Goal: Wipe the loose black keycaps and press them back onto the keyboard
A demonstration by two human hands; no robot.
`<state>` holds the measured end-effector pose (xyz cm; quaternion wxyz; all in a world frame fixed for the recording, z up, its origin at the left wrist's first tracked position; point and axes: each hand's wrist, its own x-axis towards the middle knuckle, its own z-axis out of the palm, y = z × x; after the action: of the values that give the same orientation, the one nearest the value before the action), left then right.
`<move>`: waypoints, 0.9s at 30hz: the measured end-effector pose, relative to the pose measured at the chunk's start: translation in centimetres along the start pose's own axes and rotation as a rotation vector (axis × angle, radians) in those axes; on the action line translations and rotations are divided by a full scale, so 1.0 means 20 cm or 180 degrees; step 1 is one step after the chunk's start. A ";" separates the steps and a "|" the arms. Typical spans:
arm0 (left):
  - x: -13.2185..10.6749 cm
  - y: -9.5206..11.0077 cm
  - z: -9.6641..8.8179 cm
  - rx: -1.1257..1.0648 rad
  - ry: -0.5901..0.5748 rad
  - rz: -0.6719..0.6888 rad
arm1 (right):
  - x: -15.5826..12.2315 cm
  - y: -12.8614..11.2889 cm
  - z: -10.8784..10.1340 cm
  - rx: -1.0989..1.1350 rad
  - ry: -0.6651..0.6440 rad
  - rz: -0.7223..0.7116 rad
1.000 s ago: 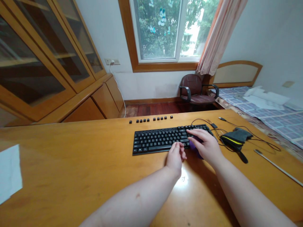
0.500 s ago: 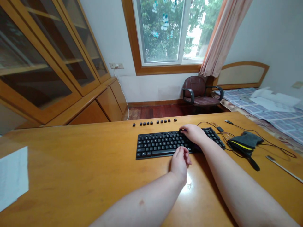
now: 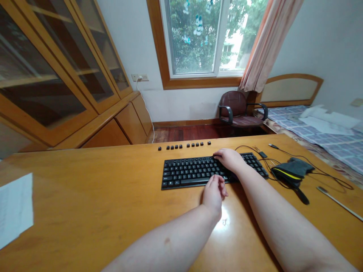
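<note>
A black keyboard [image 3: 187,172] lies on the wooden desk [image 3: 99,211]. My right hand [image 3: 231,158] reaches across the keyboard's right half, fingers bent together with the tips on a key in the top row; what they hold, if anything, is hidden. My left hand [image 3: 214,192] rests on the desk at the keyboard's front edge, loosely curled with nothing visible in it. A row of several loose black keycaps [image 3: 184,145] sits along the desk's far edge, behind the keyboard.
Right of the keyboard lie thin black cables [image 3: 263,155], a dark pouch with a yellow stripe [image 3: 292,170] and a thin metal rod [image 3: 338,204]. A white paper [image 3: 14,207] is at far left. Beyond the desk stand a chair [image 3: 238,109], a bed [image 3: 326,132] and glass-door cabinets [image 3: 70,75].
My right hand moved from the keyboard's lower right, where it covered a purple object, up and left to the top row. My left hand stayed at the front edge.
</note>
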<state>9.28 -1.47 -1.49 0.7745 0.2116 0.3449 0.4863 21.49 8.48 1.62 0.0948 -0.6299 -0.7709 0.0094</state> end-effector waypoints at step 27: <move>0.01 -0.01 0.00 -0.0073 0.0018 -0.0015 | -0.01 0.01 0.04 0.0432 0.0128 0.0202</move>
<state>9.37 -1.41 -1.69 0.7770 0.2005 0.3420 0.4890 21.59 8.51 0.72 0.1524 -0.6462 -0.7460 0.0520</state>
